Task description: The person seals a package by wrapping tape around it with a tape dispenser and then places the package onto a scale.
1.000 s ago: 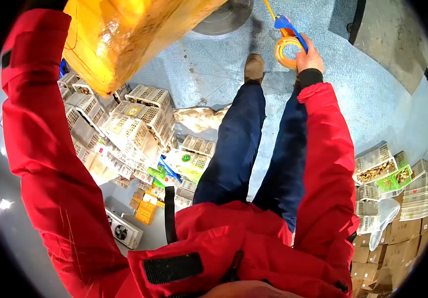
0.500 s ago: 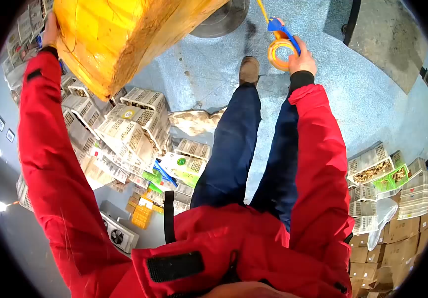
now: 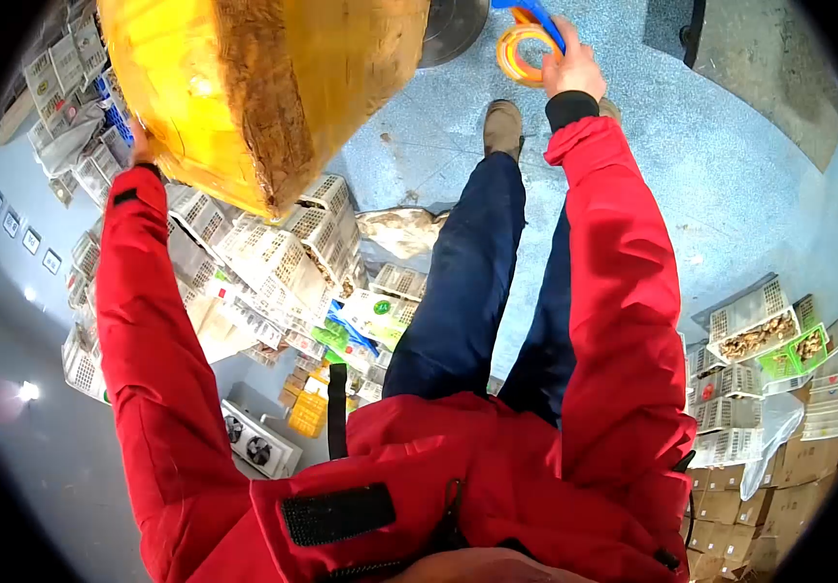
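A large box wrapped in yellow tape (image 3: 181, 83) fills the upper left, one brown corner edge turned toward me. Against its left side is my left hand (image 3: 142, 146), gripping it there, with the fingers partly hidden. My right hand (image 3: 576, 70) is closed around the handle of a blue tape dispenser (image 3: 546, 21). On the dispenser sits an orange-yellow roll of tape (image 3: 507, 53). The top of the dispenser is cut off by the frame edge. A gap of floor separates it from the box.
White plastic crates (image 3: 263, 257) are stacked below and left of the box. More crates (image 3: 749, 325) with brown contents stand at right, above cardboard boxes (image 3: 798, 462). A dark round base (image 3: 453, 34) and a grey mat (image 3: 769, 73) lie on the blue floor (image 3: 419, 126).
My right hand and the tape dispenser have moved up and slightly left in view. The box looks turned, showing more of its brown edge. My left hand appears lower and farther right.
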